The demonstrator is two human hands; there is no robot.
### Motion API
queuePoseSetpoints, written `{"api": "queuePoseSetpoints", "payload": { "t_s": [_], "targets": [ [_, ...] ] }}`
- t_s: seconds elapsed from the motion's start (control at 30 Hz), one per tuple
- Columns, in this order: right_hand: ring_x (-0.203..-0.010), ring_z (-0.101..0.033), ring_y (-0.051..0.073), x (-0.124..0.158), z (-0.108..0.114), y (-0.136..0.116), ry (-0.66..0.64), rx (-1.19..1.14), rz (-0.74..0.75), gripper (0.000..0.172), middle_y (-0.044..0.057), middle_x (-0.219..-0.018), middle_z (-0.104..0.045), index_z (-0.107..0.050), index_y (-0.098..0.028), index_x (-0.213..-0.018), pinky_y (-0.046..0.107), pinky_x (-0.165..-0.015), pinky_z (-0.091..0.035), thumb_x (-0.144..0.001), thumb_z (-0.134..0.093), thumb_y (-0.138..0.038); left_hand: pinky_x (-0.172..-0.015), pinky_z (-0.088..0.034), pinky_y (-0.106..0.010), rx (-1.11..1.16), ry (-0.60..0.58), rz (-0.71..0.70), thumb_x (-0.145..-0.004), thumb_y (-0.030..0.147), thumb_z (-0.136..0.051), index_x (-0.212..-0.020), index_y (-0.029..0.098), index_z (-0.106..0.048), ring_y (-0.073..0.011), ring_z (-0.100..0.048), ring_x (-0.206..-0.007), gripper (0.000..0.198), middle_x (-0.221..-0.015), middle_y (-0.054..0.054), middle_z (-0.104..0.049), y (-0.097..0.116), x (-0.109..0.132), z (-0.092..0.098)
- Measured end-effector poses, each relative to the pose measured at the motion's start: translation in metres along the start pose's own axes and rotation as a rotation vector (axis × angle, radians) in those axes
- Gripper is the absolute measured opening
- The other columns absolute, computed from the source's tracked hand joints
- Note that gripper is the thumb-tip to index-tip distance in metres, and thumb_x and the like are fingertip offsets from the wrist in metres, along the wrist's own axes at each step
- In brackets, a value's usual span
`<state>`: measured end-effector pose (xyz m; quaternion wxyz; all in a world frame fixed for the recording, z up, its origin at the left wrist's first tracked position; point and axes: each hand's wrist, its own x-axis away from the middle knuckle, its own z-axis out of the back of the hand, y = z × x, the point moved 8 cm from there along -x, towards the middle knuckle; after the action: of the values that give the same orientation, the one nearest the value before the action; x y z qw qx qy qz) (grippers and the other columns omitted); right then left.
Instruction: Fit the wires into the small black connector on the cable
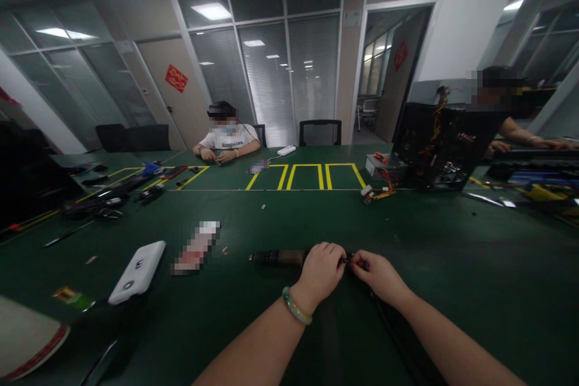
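Observation:
A dark electric screwdriver with a brown body lies across the green table, its narrow tip pointing left. Over its rear end curls my left hand, a jade bangle on that wrist. Close beside it, my right hand pinches the dark cord end at the back of the tool. The two sets of fingertips nearly meet there, and they hide the exact joint. From under my right hand a black cord runs down toward the bottom of the view.
Left of my hands are a white power bank, a blurred-out card-like item and a paper cup. A power supply and black computer case stand at right. Two people sit across the table.

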<state>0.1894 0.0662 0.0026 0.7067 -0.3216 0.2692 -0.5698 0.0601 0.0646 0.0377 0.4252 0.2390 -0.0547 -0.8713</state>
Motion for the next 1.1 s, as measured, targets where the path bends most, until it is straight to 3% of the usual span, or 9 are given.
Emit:
{"api": "queuePoseSetpoints", "payload": {
  "t_s": [0.4,1.1],
  "targets": [
    [-0.067,-0.063,0.017,-0.0025,0.0004,0.0012,0.021,0.013,0.02,0.016,-0.001,-0.071,-0.068,-0.065,-0.021,-0.081,0.024,-0.058,-0.042,-0.086,-0.055,-0.032,-0.084,-0.043,-0.036,0.011,0.004,-0.006,-0.087,0.017,-0.06,-0.097,0.02,-0.058,-0.0211,-0.056,-0.095,0.011,-0.097,-0.003,-0.062,0.0,-0.0003,-0.0012],
    [-0.069,-0.063,0.014,-0.0018,-0.0014,0.0076,0.039,0.001,0.049,0.012,-0.002,-0.076,-0.068,-0.066,-0.021,-0.083,0.022,-0.06,-0.043,-0.087,-0.056,-0.027,-0.083,-0.042,-0.034,0.059,0.017,0.019,-0.085,0.012,-0.061,-0.096,0.022,-0.057,-0.0183,-0.055,-0.091,0.015,-0.096,0.001,-0.061,-0.0019,-0.0006,-0.0002]
  ]
}}
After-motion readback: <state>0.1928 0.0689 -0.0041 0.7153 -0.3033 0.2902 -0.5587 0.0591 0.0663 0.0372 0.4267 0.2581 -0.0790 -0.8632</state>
